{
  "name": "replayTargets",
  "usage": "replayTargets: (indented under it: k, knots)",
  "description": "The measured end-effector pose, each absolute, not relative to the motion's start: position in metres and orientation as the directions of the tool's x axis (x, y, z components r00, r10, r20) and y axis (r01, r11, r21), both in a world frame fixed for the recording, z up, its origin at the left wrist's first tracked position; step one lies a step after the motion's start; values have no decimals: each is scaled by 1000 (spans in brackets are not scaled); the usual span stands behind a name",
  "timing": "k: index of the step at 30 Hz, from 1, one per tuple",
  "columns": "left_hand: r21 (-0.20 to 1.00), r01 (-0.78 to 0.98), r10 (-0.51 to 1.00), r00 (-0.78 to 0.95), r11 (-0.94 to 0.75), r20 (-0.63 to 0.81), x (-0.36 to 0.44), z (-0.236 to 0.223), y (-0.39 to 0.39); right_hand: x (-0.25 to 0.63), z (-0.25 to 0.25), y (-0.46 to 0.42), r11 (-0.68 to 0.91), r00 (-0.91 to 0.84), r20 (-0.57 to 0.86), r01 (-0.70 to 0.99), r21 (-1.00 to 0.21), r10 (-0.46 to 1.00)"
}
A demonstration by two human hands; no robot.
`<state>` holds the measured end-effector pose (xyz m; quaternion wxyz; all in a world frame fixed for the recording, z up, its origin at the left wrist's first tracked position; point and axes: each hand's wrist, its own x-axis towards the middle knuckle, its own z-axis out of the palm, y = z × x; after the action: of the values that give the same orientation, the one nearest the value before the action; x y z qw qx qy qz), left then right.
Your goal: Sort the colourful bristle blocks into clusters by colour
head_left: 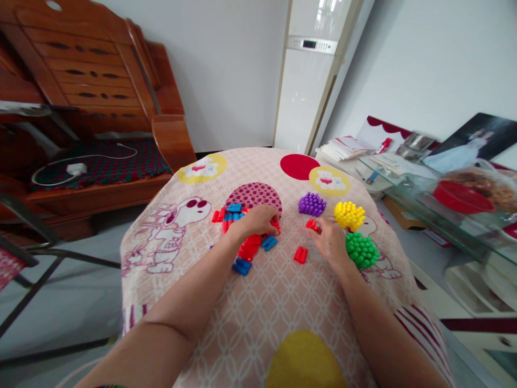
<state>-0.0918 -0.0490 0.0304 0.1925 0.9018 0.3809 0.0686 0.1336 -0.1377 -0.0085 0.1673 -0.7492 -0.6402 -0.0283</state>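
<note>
Reaching over a pile of small red and blue plastic pieces, my left hand is closed on a red plastic piece at the pile's right edge. My right hand pinches another red plastic piece between thumb and fingers, just above the tablecloth. A loose red piece lies between the hands, nearer to me. Blue pieces and red pieces of the pile show around my left wrist, which hides part of it. Beyond and beside my right hand stand purple, yellow and green clusters of knobbed pieces.
A patterned pink cloth covers the round table. To the right is a glass shelf bearing a red bowl and papers. A wooden bench stands at the left, and a tall white cabinet at the back.
</note>
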Motion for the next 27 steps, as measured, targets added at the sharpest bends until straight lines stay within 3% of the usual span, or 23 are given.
replayTargets:
  k: [3,8,11,22,27]
  knots:
    - [495,616,715,699,-613,17,-90,30,-49,132,-6,-139,-119,176,249,966,-228,952]
    - [757,408,704,704,-510,95,-73,25,-54,132,-4,-140,-95,161,255,963,-254,953]
    - [830,300,705,694,-470,148,-58,19,-59,133,-6,-140,-107,165,256,968,-227,953]
    - [700,321,631,740,-638,235,-33,-4,-71,138,-9,-142,-115,177,284,968,-223,942]
    - [576,480,685,700,-662,204,-29,-2,-81,137,-9,-141,-123,176,273,972,-202,946]
